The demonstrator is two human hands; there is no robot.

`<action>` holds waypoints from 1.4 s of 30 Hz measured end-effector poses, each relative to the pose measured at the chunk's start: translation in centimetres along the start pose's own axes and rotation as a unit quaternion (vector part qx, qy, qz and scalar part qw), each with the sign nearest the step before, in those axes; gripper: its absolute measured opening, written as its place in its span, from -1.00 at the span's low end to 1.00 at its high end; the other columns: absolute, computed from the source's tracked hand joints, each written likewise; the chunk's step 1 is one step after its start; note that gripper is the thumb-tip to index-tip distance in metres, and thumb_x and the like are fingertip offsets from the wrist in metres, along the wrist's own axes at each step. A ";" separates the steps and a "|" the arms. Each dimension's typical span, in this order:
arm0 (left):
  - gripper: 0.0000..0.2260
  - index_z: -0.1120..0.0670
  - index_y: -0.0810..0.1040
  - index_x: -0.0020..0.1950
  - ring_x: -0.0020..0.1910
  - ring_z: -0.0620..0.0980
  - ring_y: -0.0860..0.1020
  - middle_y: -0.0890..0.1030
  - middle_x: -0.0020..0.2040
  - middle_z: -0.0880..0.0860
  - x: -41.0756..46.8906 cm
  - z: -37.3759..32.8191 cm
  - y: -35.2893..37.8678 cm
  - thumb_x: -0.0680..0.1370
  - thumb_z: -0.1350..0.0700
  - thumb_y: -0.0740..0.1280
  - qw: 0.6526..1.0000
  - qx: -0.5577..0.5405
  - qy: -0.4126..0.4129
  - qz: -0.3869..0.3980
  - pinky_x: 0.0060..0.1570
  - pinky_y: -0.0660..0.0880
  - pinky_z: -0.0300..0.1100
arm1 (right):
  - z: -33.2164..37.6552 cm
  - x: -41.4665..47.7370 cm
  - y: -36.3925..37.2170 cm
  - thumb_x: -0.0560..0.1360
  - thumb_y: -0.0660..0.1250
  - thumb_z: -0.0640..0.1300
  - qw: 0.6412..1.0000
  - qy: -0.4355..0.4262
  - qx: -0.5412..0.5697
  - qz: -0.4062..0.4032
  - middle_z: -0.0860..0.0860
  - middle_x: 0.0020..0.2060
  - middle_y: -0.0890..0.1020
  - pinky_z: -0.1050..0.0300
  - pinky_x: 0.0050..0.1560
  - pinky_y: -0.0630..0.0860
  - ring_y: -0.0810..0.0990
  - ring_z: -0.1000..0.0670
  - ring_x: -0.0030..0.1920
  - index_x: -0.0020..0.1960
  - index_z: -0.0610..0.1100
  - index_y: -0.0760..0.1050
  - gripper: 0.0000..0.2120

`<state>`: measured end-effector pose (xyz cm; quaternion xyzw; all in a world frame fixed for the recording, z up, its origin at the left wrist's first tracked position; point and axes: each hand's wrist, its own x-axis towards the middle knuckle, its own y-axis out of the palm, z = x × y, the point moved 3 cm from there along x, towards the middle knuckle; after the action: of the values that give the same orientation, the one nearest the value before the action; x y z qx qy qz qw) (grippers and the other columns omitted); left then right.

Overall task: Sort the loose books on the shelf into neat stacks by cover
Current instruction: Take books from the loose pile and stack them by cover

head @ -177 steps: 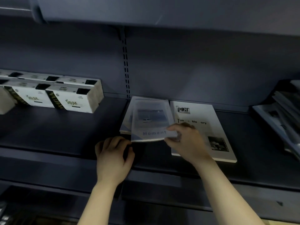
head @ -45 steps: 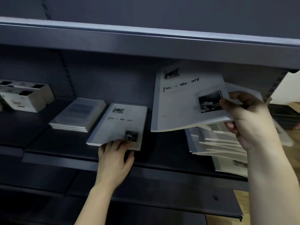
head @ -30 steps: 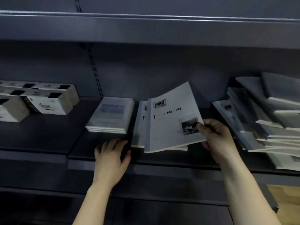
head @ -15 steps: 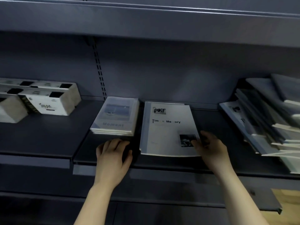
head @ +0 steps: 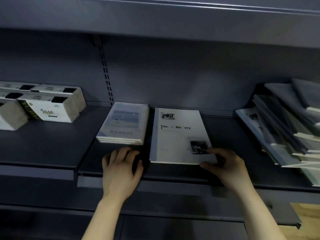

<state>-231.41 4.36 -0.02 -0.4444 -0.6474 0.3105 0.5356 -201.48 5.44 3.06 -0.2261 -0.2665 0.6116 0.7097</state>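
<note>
**A:** Where is the white book (head: 180,135) found?

**B:** It is laid flat and cover up on the shelf (head: 52,144). Its near edge is set just back from the shelf's front lip, and its far edge is kept short of the back wall.

**A:** How is it held?

**B:** Its corner at five o'clock is pinched by the right hand (head: 228,168). A fingertip is pressed on the cover beside the small photograph and the thumb is laid along the near edge. The left hand (head: 121,172) is rested on the shelf at seven o'clock from the book, with its fingers loosely curled and nothing grasped.

**A:** What is placed around it?

**B:** At nine o'clock a stack of books (head: 123,125) with a pale blue cover is squared up. It is parted from the white book by a narrow dark gap, with the long edges nearly parallel. At three o'clock a wide strip of bare shelf is left. Beyond that strip a pile of books (head: 280,129) is slumped and fanned, with its edges uneven.

**A:** And farther out?

**B:** White boxes (head: 48,108) are lined up at nine o'clock past the stack, well apart from it, with bare shelf between. A slotted post (head: 105,73) is fixed to the back wall at eleven o'clock. At twelve o'clock the space is closed off overhead by an upper shelf (head: 155,18).
</note>
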 end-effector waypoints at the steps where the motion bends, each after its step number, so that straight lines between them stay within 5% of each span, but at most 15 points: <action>1: -0.63 0.04 0.62 0.09 0.00 0.09 0.49 0.57 0.07 0.03 0.0 0.0 0.0 0.49 -0.07 0.11 1.000 0.002 0.000 0.000 0.07 0.25 0.01 | 0.0 0.0 0.1 0.32 0.57 -0.03 1.000 -0.007 -0.006 -0.004 0.18 0.02 0.51 0.33 -0.02 0.37 0.49 0.14 0.03 0.13 0.11 0.56 -0.59; 7: -0.62 0.05 0.62 0.09 -0.01 0.09 0.49 0.57 0.07 0.04 -0.1 -0.1 0.0 0.50 -0.07 0.11 1.000 0.007 0.000 -0.003 0.07 0.25 0.01 | -0.2 0.2 0.6 0.31 0.56 0.02 0.996 -0.057 -0.057 -0.044 0.18 -0.03 0.54 0.47 -0.11 0.31 0.47 0.22 -0.07 0.05 0.06 0.59 -0.67; 26: -0.62 0.08 0.63 0.07 -0.03 0.11 0.50 0.57 0.05 0.07 -0.2 -0.3 0.0 0.49 -0.06 0.11 1.000 0.010 -0.002 -0.013 0.04 0.29 0.04 | -0.1 0.3 0.7 0.34 0.54 -0.03 0.995 -0.049 -0.066 -0.055 0.17 -0.12 0.53 0.46 -0.17 0.30 0.47 0.17 -0.14 0.01 0.02 0.59 -0.72; 32: -0.60 0.08 0.61 0.11 -0.02 0.12 0.51 0.57 0.06 0.07 -0.3 -0.3 -0.1 0.50 -0.05 0.09 1.000 -0.004 0.000 -0.006 0.07 0.30 0.07 | 0.5 0.0 0.6 0.38 0.51 0.00 0.992 -0.068 -0.099 -0.050 0.15 -0.08 0.52 0.22 -0.05 0.41 0.50 0.10 -0.06 0.12 -0.02 0.59 -0.67; 36: -0.59 0.05 0.51 0.26 0.05 0.12 0.49 0.54 0.10 0.07 -0.1 -0.5 -0.7 0.51 -0.05 0.09 0.999 -0.044 -0.010 -0.007 0.12 0.31 0.11 | 0.8 0.4 -0.1 0.43 0.45 0.05 0.995 -0.050 -0.091 -0.004 0.11 -0.06 0.58 0.26 -0.07 0.43 0.55 0.09 -0.05 0.17 -0.01 0.58 -0.65; 42: -0.59 0.06 0.56 0.19 0.09 0.12 0.49 0.53 0.16 0.06 1.1 -3.2 -1.4 0.52 -0.08 0.07 0.999 -0.047 0.023 0.003 0.10 0.33 0.12 | 1.6 1.3 -4.1 0.50 0.38 -0.04 0.992 -0.065 -0.077 -0.071 0.03 0.08 0.63 0.17 0.06 0.53 0.60 0.05 0.00 0.26 0.01 0.54 -0.67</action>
<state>-228.66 4.53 2.39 -0.4778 -0.6480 0.2707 0.5277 -199.32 6.14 7.03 -0.2203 -0.3736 0.5506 0.7132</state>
